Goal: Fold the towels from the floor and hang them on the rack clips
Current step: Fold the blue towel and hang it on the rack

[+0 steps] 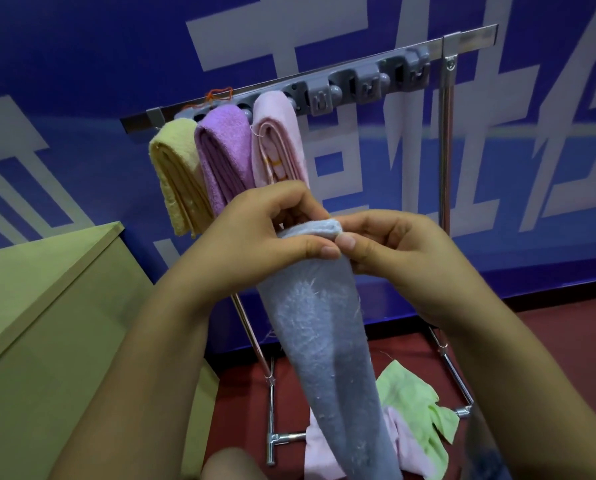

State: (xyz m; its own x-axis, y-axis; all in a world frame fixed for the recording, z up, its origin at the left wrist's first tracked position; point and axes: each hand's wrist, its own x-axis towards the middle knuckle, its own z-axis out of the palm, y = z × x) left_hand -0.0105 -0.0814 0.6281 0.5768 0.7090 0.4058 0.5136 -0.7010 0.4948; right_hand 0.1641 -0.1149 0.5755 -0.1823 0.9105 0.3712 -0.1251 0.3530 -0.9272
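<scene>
A beige cabinet (47,323) stands at left. On the rack (324,79), yellow (177,174), purple (225,157) and pink (279,140) folded towels hang from clips. The left hand (255,244) and right hand (400,258) each keep a pinching grip on a folded grey towel (324,341) hanging down. Green (414,403) and pink (321,455) towels lie on the floor (566,341).

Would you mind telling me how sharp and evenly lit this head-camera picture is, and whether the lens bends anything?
Head view: wide-angle distortion bows the rack rail and tilts the wall lettering; light is soft and dim with a blue cast, no hard shadows; mild glare on the rack's chrome upright; the blue-grey towel held by the left hand and right hand is fairly sharp, while the bottom edge blurs.
</scene>
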